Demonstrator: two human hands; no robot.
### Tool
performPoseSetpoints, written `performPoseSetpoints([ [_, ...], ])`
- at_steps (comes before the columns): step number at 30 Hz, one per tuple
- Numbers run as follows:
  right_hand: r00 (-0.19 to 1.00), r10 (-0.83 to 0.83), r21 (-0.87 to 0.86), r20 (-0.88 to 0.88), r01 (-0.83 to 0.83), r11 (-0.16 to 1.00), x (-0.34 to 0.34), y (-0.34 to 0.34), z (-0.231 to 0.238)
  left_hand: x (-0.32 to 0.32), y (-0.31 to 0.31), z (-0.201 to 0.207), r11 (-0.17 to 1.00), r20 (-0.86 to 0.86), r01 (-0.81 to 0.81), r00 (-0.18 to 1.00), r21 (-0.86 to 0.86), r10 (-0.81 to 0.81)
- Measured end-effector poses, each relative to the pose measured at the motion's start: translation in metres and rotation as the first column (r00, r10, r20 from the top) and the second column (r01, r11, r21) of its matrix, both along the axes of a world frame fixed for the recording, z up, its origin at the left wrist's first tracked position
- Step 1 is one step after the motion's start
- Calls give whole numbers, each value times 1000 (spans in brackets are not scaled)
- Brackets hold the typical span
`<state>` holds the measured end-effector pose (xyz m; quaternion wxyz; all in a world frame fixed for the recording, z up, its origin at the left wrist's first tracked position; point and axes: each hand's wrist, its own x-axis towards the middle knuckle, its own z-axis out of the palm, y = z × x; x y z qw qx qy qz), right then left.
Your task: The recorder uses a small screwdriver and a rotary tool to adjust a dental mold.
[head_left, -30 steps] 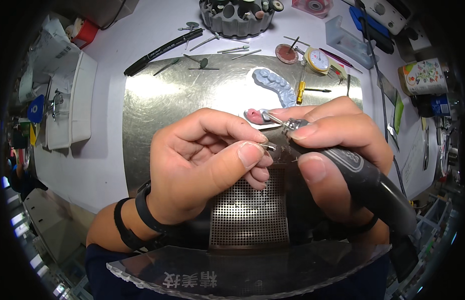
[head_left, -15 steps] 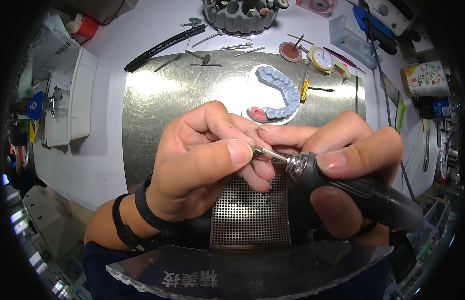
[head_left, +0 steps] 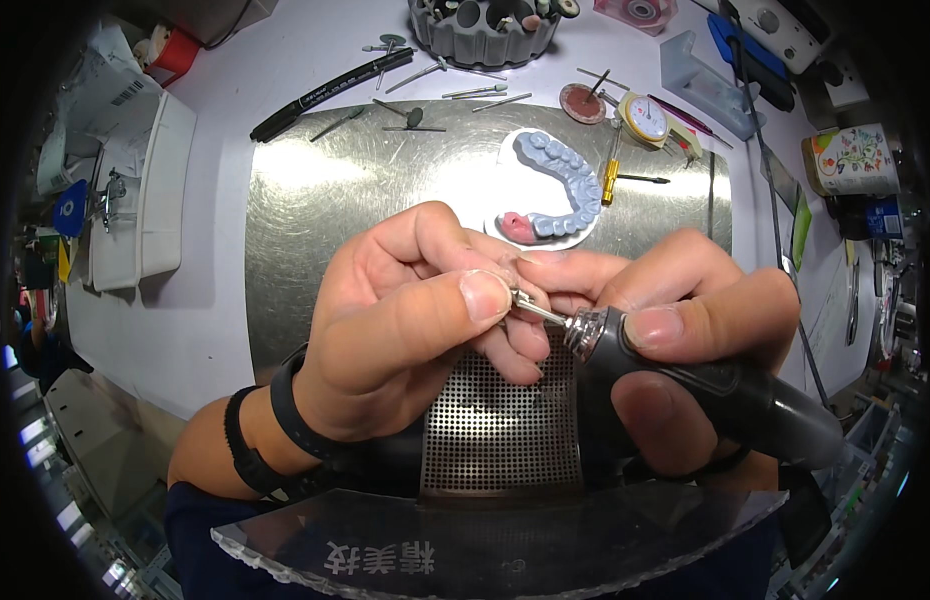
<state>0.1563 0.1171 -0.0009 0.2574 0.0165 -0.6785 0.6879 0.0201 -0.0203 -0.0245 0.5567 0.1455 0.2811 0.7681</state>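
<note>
My right hand (head_left: pixel 700 315) grips a black rotary handpiece (head_left: pixel 725 385) with a metal collar. From the collar a thin bur (head_left: pixel 545 312) points left to the fingertips of my left hand (head_left: pixel 405 310). There, thumb and forefinger pinch a small shiny metallic piece (head_left: pixel 519 298), mostly hidden by the fingers. The bur's tip is at this piece; whether they touch I cannot tell. Fingertips of both hands meet just above it. Beyond the hands, a grey-blue dental arch model (head_left: pixel 575 185) with a pink section at one end rests on a white base.
A metal plate (head_left: pixel 305 220) covers the bench, with a perforated grille (head_left: pixel 500 430) below my hands. Clear shield (head_left: pixel 585 540) nearest me. Loose burs (head_left: pixel 415 118), a black marker (head_left: pixel 330 95), a dial gauge (head_left: pixel 645 117) and a grey bur holder (head_left: pixel 485 45) lie beyond. White bin (head_left: pixel 145 200) at left.
The handpiece and my right hand have shifted slightly left and down, with the collar a little nearer my left fingers. My left hand has barely moved.
</note>
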Motion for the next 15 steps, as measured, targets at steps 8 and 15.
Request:
performPoseSetpoints([
  [8, 999, 2, 13, 54, -3, 1000, 2, -2, 4, 1, 1, 1, 1000, -5, 11, 1000, 24, -11],
  [15, 1000, -4, -10, 9, 4, 1000, 1, -3, 1, 6, 1, 7, 994, -100, -52, 994, -92, 43],
])
